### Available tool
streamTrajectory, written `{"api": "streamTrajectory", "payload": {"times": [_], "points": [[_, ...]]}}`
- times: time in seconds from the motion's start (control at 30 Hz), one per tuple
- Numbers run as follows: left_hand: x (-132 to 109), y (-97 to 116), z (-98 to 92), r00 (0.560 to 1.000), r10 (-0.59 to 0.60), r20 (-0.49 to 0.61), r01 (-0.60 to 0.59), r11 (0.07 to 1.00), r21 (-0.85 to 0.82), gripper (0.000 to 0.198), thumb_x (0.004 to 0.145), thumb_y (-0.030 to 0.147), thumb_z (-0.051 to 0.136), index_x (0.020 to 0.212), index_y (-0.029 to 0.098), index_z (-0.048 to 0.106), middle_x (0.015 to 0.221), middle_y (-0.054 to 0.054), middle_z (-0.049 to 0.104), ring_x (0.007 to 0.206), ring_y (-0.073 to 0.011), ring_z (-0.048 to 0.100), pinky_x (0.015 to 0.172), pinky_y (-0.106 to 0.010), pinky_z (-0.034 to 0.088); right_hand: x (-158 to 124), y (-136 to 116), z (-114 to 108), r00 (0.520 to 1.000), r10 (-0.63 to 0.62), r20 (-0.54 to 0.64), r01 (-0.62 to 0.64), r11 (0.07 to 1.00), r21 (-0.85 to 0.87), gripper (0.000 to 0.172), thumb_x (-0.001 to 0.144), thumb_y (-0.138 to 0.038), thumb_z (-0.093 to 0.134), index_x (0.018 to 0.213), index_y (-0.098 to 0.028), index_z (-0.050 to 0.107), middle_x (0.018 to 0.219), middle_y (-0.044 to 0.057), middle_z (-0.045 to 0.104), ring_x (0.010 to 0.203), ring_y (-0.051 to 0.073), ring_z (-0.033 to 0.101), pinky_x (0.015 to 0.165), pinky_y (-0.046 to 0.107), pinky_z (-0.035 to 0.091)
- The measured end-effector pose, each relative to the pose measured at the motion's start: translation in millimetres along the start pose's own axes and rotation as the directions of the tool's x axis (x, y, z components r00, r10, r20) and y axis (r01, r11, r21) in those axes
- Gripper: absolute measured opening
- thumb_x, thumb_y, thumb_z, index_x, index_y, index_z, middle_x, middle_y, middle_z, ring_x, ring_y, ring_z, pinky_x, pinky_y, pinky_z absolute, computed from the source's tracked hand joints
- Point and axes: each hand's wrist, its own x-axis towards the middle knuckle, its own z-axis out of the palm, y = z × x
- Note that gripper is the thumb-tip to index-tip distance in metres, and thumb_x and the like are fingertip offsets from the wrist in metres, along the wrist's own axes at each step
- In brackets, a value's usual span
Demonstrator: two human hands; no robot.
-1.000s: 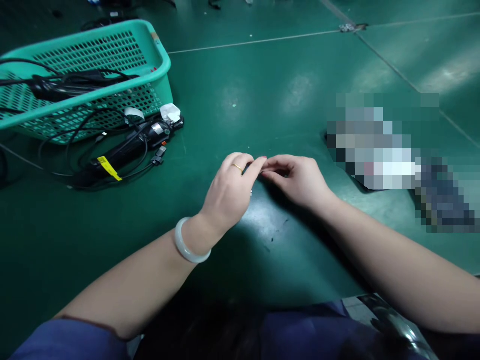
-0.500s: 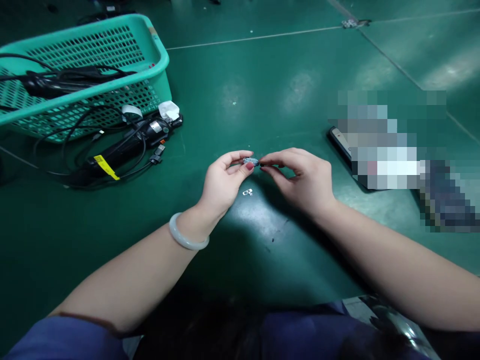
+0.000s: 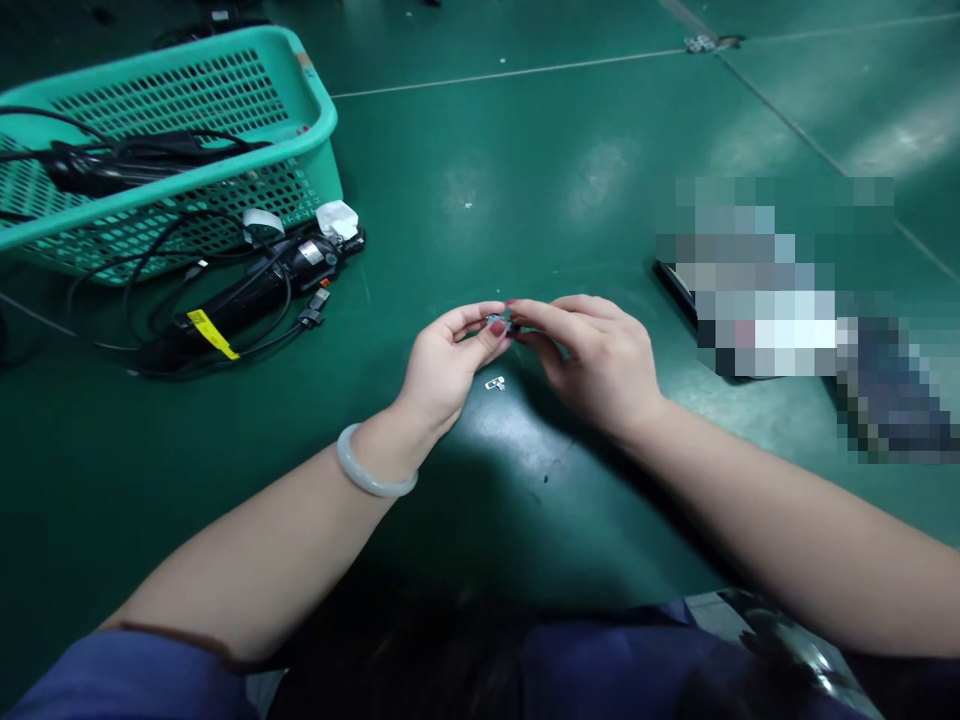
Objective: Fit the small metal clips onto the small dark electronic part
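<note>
Between thumb and fingers, my left hand (image 3: 444, 365) pinches a small grey-blue part (image 3: 498, 320) above the green surface. My right hand (image 3: 600, 355) meets it from the right, its fingertips closed at the right end of that part. Whether those fingers grip the part or something smaller cannot be made out, since they cover it. Just below the fingers, a small white piece (image 3: 495, 384) lies flat on the green surface (image 3: 420, 220).
A green perforated basket (image 3: 319, 130) with black cabled devices stands at the upper left. In front of it lies a black cylindrical device (image 3: 240, 300) with cables and a yellow tag. Blurred-out objects (image 3: 780, 310) are at the right.
My right hand has shifted slightly left, and its index finger now reaches over the small part, covering more of it. My left hand has barely moved.
</note>
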Motion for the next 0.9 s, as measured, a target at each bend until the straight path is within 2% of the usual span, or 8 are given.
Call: {"api": "streamTrajectory", "payload": {"times": [0.13, 0.23, 0.3, 0.37, 0.5, 0.7, 0.8, 0.9], "points": [[0.9, 2.5, -0.4, 0.999, -0.026, -0.038, 0.024, 0.999, -0.034, 0.011, 0.082, 0.011, 0.061, 0.091, 0.016, 0.066, 0.089, -0.001, 0.071, 0.088, -0.0099, 0.069, 0.094, -0.027, 0.053, 1.9, -6.1, -7.3, 0.981, 0.161, 0.109, -0.168, 0.984, 0.055, 0.029, 0.093, -0.025, 0.054, 0.120, -0.024, 0.064, 0.101, 0.003, 0.069, 0.090, 0.018, 0.063, 0.084, 0.030, 0.050], [2.8, 2.8, -2.9, 0.998, -0.004, -0.065, 0.002, 0.999, -0.039, 0.013, 0.086, 0.013, 0.057, 0.095, 0.017, 0.065, 0.093, -0.002, 0.070, 0.096, -0.0115, 0.069, 0.098, -0.028, 0.051, 2.1, -9.6, -11.6, 0.961, 0.242, 0.133, -0.259, 0.957, 0.132, 0.023, 0.090, -0.026, 0.059, 0.111, -0.022, 0.067, 0.094, 0.004, 0.068, 0.082, 0.017, 0.062, 0.078, 0.030, 0.050], [4.0, 2.7, -4.5, 0.996, 0.005, -0.092, -0.009, 0.999, -0.043, 0.013, 0.087, 0.013, 0.055, 0.097, 0.017, 0.064, 0.096, -0.002, 0.070, 0.100, -0.0120, 0.069, 0.100, -0.028, 0.049, 0.2, -11.1, -11.0, 0.953, 0.211, 0.216, -0.253, 0.948, 0.191, 0.013, 0.086, -0.027, 0.066, 0.097, -0.021, 0.069, 0.088, 0.003, 0.067, 0.079, 0.016, 0.060, 0.076, 0.029, 0.049], [4.7, 2.6, -5.3, 0.994, 0.012, -0.112, -0.017, 0.999, -0.047, 0.014, 0.088, 0.013, 0.054, 0.098, 0.016, 0.063, 0.099, -0.003, 0.070, 0.102, -0.0122, 0.068, 0.101, -0.028, 0.049, -2.8, -12.2, -7.7, 0.930, 0.140, 0.341, -0.227, 0.946, 0.233, 0.010, 0.081, -0.026, 0.073, 0.087, -0.019, 0.069, 0.087, 0.002, 0.067, 0.082, 0.016, 0.060, 0.079, 0.029, 0.048], [5.1, 2.0, -5.7, 0.993, 0.033, -0.117, -0.036, 0.999, -0.026, 0.015, 0.088, 0.013, 0.054, 0.099, 0.017, 0.063, 0.098, -0.003, 0.070, 0.103, -0.0121, 0.068, 0.102, -0.028, 0.048, -8.0, -13.8, 0.6, 0.872, 0.095, 0.481, -0.213, 0.957, 0.197, 0.001, 0.083, -0.018, 0.069, 0.083, -0.018, 0.070, 0.087, 0.003, 0.065, 0.086, 0.017, 0.059, 0.080, 0.030, 0.047], [6.1, 0.6, -5.8, 0.993, 0.046, -0.112, -0.052, 0.998, -0.047, 0.017, 0.084, 0.008, 0.057, 0.098, 0.016, 0.063, 0.095, -0.002, 0.071, 0.096, -0.0105, 0.069, 0.100, -0.028, 0.048, -6.6, -13.1, 1.1, 0.854, 0.059, 0.518, -0.176, 0.968, 0.181, 0.012, 0.088, -0.016, 0.059, 0.085, -0.015, 0.071, 0.085, 0.005, 0.064, 0.083, 0.018, 0.060, 0.079, 0.031, 0.047], [5.8, 0.1, -5.1, 0.995, 0.036, -0.096, -0.038, 0.999, -0.022, 0.018, 0.083, 0.009, 0.058, 0.099, 0.016, 0.063, 0.096, -0.003, 0.070, 0.096, -0.0109, 0.068, 0.099, -0.029, 0.048, -3.3, -9.5, -3.8, 0.868, 0.084, 0.490, -0.241, 0.933, 0.266, 0.012, 0.088, -0.015, 0.059, 0.083, -0.015, 0.069, 0.086, 0.004, 0.065, 0.080, 0.015, 0.060, 0.076, 0.027, 0.047], [4.7, -0.3, -3.9, 0.998, 0.022, -0.061, -0.022, 1.000, -0.003, 0.020, 0.081, 0.008, 0.059, 0.099, 0.016, 0.064, 0.097, -0.004, 0.069, 0.097, -0.0114, 0.067, 0.098, -0.030, 0.048, 1.5, -4.0, -10.9, 0.895, 0.183, 0.408, -0.333, 0.882, 0.335, 0.008, 0.085, -0.018, 0.061, 0.081, -0.017, 0.068, 0.082, 0.001, 0.066, 0.071, 0.012, 0.058, 0.067, 0.024, 0.045]]}}
